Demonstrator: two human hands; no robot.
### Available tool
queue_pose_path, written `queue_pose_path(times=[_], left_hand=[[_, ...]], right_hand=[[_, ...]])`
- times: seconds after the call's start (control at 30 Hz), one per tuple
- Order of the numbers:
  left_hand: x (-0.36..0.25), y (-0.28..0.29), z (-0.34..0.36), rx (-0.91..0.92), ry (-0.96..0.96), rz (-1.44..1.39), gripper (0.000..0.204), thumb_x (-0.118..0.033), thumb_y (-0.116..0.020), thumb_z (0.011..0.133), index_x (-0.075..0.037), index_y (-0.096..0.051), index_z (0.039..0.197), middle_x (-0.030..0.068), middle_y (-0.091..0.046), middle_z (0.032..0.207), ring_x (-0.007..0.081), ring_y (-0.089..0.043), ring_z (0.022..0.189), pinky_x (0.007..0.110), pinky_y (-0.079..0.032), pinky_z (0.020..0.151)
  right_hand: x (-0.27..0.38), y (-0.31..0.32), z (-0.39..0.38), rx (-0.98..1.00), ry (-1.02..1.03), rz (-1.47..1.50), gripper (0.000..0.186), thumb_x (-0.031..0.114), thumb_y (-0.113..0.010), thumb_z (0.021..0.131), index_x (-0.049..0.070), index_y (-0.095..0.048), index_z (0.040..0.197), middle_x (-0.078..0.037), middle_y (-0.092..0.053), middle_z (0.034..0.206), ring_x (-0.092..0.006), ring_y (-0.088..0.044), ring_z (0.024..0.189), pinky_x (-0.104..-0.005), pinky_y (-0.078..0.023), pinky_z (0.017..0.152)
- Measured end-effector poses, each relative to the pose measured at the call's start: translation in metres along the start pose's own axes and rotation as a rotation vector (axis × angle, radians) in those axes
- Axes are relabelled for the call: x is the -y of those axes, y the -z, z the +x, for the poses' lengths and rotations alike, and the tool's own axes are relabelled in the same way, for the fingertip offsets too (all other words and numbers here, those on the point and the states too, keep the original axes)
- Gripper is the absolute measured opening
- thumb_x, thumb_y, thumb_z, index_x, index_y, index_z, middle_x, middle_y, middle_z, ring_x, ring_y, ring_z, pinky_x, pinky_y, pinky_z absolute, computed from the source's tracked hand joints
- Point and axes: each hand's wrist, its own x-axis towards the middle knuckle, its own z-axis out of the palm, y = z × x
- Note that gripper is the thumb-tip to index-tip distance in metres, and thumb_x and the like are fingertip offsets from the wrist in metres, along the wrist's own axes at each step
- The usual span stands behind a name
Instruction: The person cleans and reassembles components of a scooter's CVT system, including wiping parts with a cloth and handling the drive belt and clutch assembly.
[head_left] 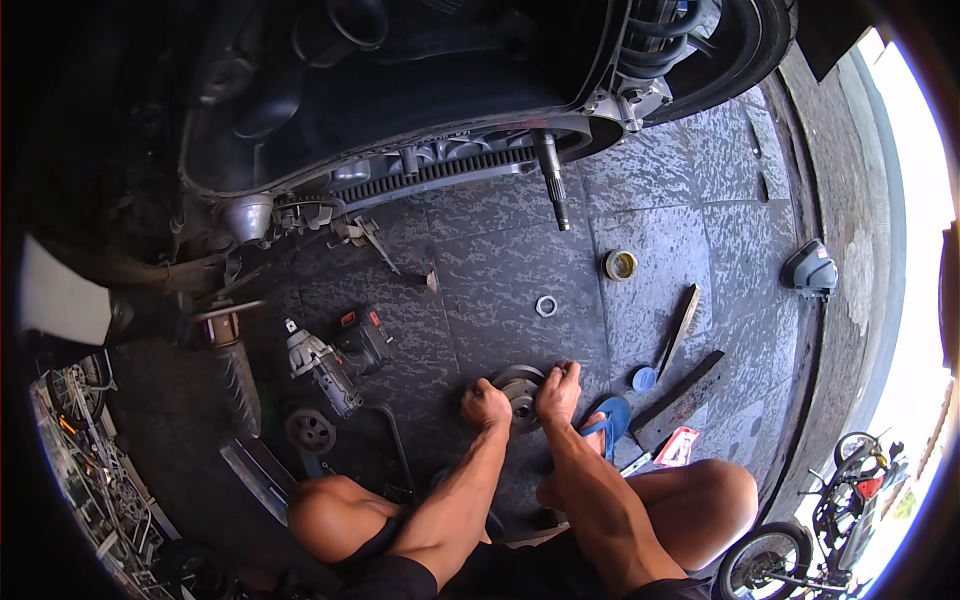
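Note:
Low in front of me, between my feet, is a round metal pulley (521,392) with a raised hub at its centre. My left hand (487,404) is closed on its left edge, and my right hand (558,394) grips the right edge, fingers curled. The fingertips are partly hidden. Ahead of the hands lies a metal ring nut (545,306). Above stands a scooter's opened drive case (390,150) with a toothed belt (440,176) in it and a splined shaft (552,183) sticking out towards me.
An impact wrench (322,368) with its battery lies left, near a round slotted part (310,430). To the right are an open grease tin (620,265), its blue lid (643,378), a thin stick (680,325) and a dark bar (680,400). A motorcycle (830,520) stands far right.

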Motion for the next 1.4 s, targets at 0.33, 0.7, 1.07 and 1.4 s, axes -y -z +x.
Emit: queue_pose_path(times=[0.33, 0.7, 1.07, 1.4], left_hand=[[0.041, -0.001, -0.035, 0.0, -0.026, 0.017, 0.047, -0.034, -0.042, 0.086, 0.003, -0.07, 0.088, 0.0305, -0.067, 0.092, 0.0518, -0.062, 0.088, 0.056, -0.048, 0.085], [0.021, 0.013, -0.045, 0.14, 0.11, -0.123, 0.058, -0.042, -0.044, 0.091, 0.009, -0.065, 0.107, 0.0348, -0.059, 0.115, 0.0514, -0.055, 0.108, 0.054, -0.041, 0.098], [0.01, 0.029, -0.051, 0.263, 0.257, -0.225, 0.071, -0.052, -0.049, 0.095, 0.011, -0.056, 0.129, 0.0368, -0.05, 0.136, 0.0488, -0.05, 0.125, 0.052, -0.036, 0.109], [0.027, 0.016, -0.049, 0.287, 0.255, -0.15, 0.072, -0.051, -0.055, 0.091, 0.008, -0.053, 0.133, 0.0342, -0.05, 0.137, 0.0486, -0.05, 0.125, 0.054, -0.036, 0.108]], right_hand=[[-0.066, 0.015, -0.032, -0.032, 0.003, 0.046, 0.019, 0.016, -0.046, 0.099, 0.001, -0.053, 0.105, -0.025, -0.067, 0.091, -0.0431, -0.064, 0.088, -0.049, -0.048, 0.079], [-0.054, 0.021, -0.033, -0.051, -0.024, 0.032, 0.02, 0.016, -0.047, 0.097, 0.0, -0.055, 0.106, -0.025, -0.067, 0.091, -0.0427, -0.065, 0.086, -0.0469, -0.049, 0.078], [-0.049, 0.021, -0.028, -0.017, 0.094, -0.023, 0.021, 0.02, -0.044, 0.1, 0.002, -0.05, 0.108, -0.03, -0.067, 0.09, -0.0518, -0.062, 0.086, -0.056, -0.047, 0.076], [-0.045, 0.028, -0.023, 0.167, 0.089, -0.156, 0.026, 0.027, -0.041, 0.102, 0.004, -0.048, 0.11, -0.031, -0.065, 0.086, -0.0552, -0.06, 0.084, -0.0604, -0.045, 0.072]])
